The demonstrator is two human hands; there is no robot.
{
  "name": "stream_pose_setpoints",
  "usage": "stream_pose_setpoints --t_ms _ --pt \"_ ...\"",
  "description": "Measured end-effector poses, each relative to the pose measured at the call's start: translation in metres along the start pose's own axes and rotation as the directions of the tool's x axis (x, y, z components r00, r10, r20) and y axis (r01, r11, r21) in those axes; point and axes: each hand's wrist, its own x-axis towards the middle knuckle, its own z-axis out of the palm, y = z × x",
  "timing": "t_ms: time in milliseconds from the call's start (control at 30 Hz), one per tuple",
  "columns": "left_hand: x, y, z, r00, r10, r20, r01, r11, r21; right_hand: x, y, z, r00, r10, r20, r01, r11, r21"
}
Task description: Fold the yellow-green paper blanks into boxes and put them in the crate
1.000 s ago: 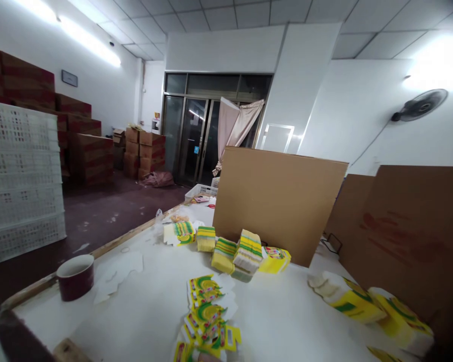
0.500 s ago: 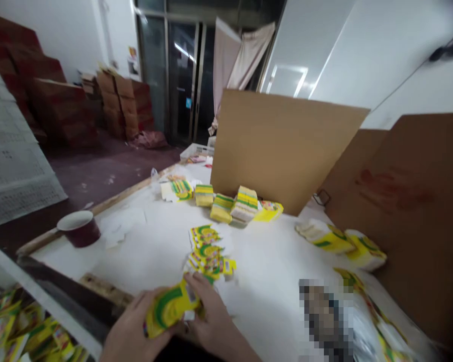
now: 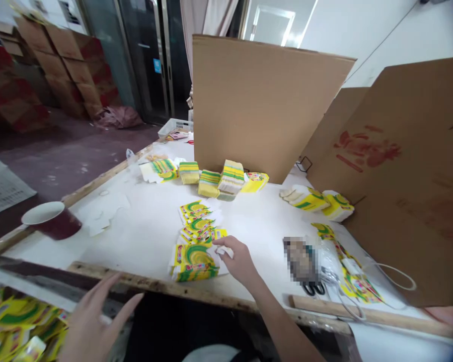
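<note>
My right hand is at the front of the white table, its thumb and fingers pinched on the white flap at the right edge of a flat yellow-and-green carton. That carton lies nearest me in an overlapping row of flat cartons. My left hand is at lower left, thumb and fingers spread, with nothing seen in it. It is beside a crate whose yellow cartons fill the lower left corner. Part of the left hand's palm side is hidden.
A dark red cup stands at the table's left edge near paper scraps. Bundled carton stacks sit before an upright cardboard sheet. At right are more cartons, a blurred-out item, a white cable and a wooden strip.
Both hands held a yellow carton between them before; it is no longer in them. The left hand has moved left and opened; the right has reached the row. The view has tilted down.
</note>
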Motion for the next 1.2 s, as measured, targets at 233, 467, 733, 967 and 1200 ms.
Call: stream_pose_setpoints --t_ms 233,467,733,967,1200 --pt "0.003 0.050 0.047 0.958 0.221 0.185 -0.214 0.975 -0.055 0.051 0.025 -0.003 0.994 0.004 0.105 0.022 0.970 -0.241" --pt "-0.002 0.087 0.083 0.867 0.301 0.397 -0.324 0.946 -0.011 0.136 0.038 0.020 0.926 -0.067 0.372 0.225 0.889 -0.400" --pt "-0.014 0.089 0.105 0.867 0.245 0.434 -0.285 0.958 0.027 0.186 0.060 0.060 0.848 0.009 0.530 0.316 0.794 -0.519" --pt "-0.012 0.089 0.103 0.875 0.225 0.428 -0.236 0.971 -0.030 0.152 0.075 0.030 0.729 0.126 0.673 0.352 0.773 -0.527" --pt "-0.011 0.082 0.105 0.872 0.262 0.412 -0.264 0.963 -0.054 0.108 0.060 0.010 0.727 0.088 0.681 0.387 0.767 -0.513"
